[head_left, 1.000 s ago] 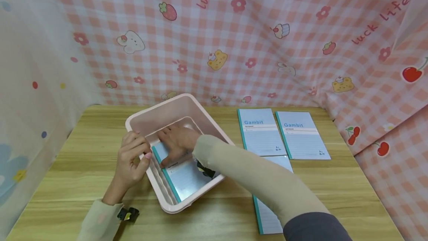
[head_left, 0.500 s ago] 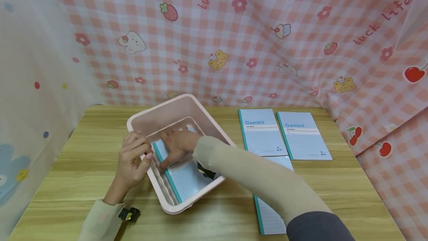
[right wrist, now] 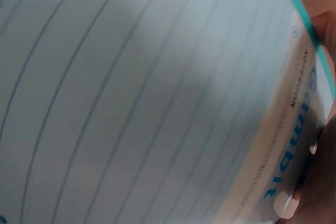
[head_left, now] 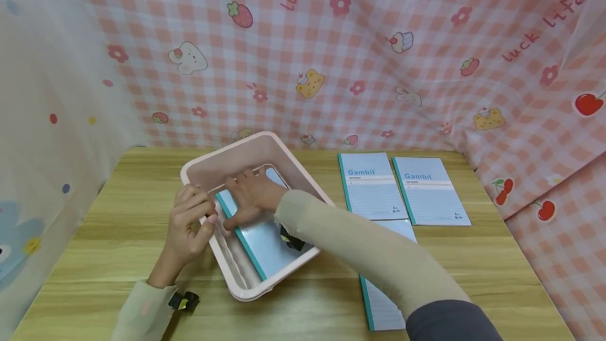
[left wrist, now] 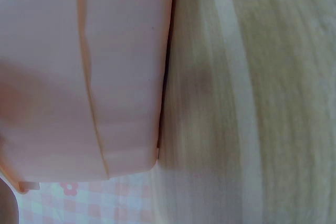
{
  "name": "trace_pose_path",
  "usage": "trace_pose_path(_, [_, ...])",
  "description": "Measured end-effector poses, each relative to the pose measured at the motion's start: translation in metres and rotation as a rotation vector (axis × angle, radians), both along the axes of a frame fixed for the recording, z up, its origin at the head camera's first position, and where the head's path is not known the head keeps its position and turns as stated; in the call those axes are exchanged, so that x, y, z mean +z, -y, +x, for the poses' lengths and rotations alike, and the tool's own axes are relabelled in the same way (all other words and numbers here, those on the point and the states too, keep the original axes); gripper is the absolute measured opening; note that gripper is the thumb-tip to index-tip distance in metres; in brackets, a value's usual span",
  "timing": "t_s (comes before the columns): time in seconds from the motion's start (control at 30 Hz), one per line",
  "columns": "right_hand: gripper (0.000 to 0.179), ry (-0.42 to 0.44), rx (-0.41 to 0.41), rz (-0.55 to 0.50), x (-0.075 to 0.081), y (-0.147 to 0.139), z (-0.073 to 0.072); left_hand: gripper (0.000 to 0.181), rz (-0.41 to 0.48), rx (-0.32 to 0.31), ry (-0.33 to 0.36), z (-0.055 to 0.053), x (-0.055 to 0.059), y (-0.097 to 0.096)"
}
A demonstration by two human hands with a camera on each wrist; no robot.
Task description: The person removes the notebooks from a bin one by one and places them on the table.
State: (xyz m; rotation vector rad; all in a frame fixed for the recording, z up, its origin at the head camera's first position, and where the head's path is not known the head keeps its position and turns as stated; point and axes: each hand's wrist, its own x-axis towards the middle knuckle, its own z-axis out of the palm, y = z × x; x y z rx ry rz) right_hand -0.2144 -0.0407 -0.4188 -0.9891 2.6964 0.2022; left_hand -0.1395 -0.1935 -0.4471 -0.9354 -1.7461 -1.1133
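Observation:
In the head view, a pale pink plastic bin (head_left: 241,293) stands angled on the table. My left hand (head_left: 189,222) grips its near left rim, fingers curled over the edge; the left wrist view shows the bin's outer wall (left wrist: 123,77). My right hand (head_left: 253,193) is inside the bin, spread over a light blue notebook (head_left: 267,246) with a teal spine. Its thumb lies at the spine and its fingers reach the far edge. In the right wrist view, the lined notebook cover (right wrist: 131,98) fills the frame, with fingertips close by the "Gambit" lettering.
Right of the bin lie more Gambit notebooks: one at the back (head_left: 371,188), one farther right (head_left: 431,193), and others partly hidden under the right sleeve (head_left: 364,251). The wooden table (head_left: 94,257) meets a pink checked curtain (head_left: 284,67) behind.
The notebook in the bin has shifted away and slightly right, moving with my right hand, and its near end looks raised. My left hand stays on the rim.

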Motion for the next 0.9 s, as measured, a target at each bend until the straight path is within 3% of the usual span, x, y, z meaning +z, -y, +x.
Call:
trace_pose_path(0.13, [0.076, -0.001, 0.020, -0.055, 0.005, -0.001, -0.002, 0.035, 0.008, -0.005, -0.008, 0.000, 0.002, -0.002])
trace_pose_path(0.27, [0.069, -0.031, 0.044, -0.084, 0.007, -0.002, -0.004, 0.038, 0.014, -0.010, -0.021, 0.001, 0.005, -0.004])
trace_pose_path(0.67, [0.074, -0.081, 0.045, -0.143, 0.026, -0.001, -0.008, 0.042, 0.010, -0.014, -0.040, 0.003, 0.012, -0.002])
trace_pose_path(0.9, [0.079, -0.059, 0.033, -0.225, 0.037, -0.007, -0.007, 0.038, 0.011, -0.023, -0.047, 0.003, 0.010, -0.003])
